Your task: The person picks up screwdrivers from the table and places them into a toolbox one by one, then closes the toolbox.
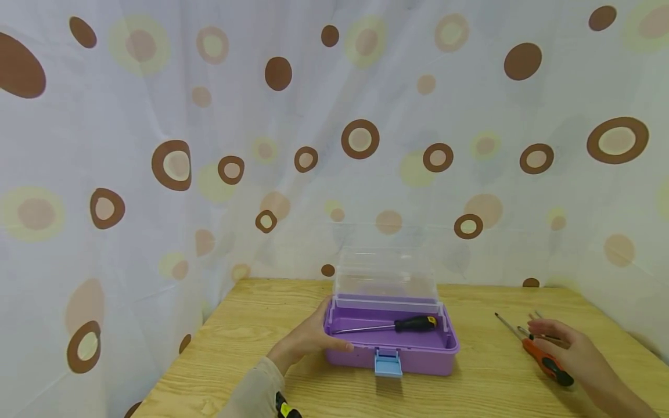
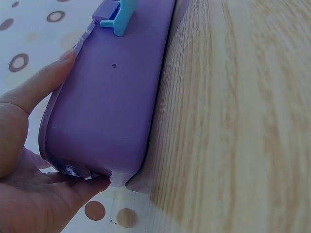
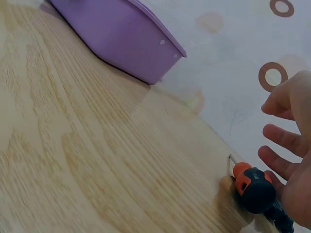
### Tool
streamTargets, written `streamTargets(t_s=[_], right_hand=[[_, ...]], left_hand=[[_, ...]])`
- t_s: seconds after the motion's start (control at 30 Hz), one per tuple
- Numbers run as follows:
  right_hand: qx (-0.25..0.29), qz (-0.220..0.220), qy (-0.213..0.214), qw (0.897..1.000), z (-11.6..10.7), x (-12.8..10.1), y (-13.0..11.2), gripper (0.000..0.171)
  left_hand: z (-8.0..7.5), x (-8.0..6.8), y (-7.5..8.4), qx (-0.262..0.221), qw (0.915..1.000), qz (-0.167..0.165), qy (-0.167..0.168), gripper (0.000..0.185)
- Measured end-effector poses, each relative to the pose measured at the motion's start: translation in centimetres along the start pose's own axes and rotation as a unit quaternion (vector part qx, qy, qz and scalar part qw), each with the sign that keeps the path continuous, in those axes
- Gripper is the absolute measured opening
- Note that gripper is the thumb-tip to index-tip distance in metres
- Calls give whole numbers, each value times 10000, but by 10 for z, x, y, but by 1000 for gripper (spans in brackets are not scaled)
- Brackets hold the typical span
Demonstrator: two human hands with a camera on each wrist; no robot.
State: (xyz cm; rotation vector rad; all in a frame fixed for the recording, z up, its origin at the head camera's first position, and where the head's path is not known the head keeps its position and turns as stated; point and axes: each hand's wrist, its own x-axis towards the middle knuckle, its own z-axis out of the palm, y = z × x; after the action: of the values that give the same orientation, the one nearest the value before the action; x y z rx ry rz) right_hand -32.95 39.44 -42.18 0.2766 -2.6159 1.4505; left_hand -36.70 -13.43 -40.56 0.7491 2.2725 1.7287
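A purple toolbox (image 1: 389,360) stands on the table with its clear lid (image 1: 387,273) raised and its light-blue latch (image 1: 388,363) hanging down in front. Inside lies a screwdriver (image 1: 415,323) with a black and yellow handle. My left hand (image 1: 313,335) grips the box's left end; in the left wrist view its thumb lies along the front rim and the fingers reach round the end. Over at the right, my right hand (image 1: 572,354) hovers beside an orange-and-black screwdriver (image 1: 546,363), fingers loosely bent around nothing. The right wrist view shows that screwdriver's handle (image 3: 255,189) below the fingers.
More slim tools (image 1: 525,332) lie by the right hand, partly hidden by it. The wooden table (image 1: 486,383) meets a dotted white curtain (image 1: 397,116) at the back and sides. A black and yellow object (image 1: 287,409) shows near the left sleeve.
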Motion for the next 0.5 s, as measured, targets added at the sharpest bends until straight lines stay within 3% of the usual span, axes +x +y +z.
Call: streamTargets(t_s=[0.27,0.5], right_hand=[[-165,-24,14,9999,3,-2,9,50],[-374,-90,-322,9987,4,-1,18,64]], left_hand=[[1,0,-2,14,10000,25,18,119],[0,1,-4,-13,9999,127,-22,116]])
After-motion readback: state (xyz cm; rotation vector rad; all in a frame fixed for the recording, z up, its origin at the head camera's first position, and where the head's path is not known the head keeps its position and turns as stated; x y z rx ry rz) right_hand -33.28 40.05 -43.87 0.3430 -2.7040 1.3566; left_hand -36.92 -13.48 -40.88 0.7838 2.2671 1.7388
